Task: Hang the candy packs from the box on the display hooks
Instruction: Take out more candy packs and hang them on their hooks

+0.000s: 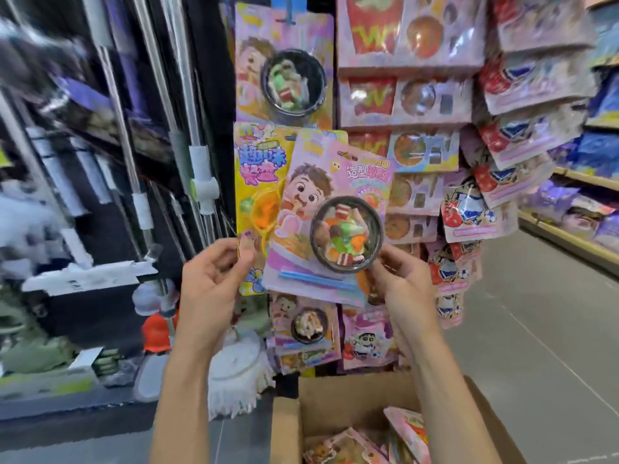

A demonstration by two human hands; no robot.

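I hold the pink candy pack [330, 216] tilted before the display, right hand [398, 276] pinching its lower corner and left hand [209, 279] pinching the yellow pack [256, 195] aside, probably to free a hook; box [368, 403] sits below.

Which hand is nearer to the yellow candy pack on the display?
Left. The left hand pinches the lower edge of the yellow candy pack. The right hand is further right, holding the pink candy pack.
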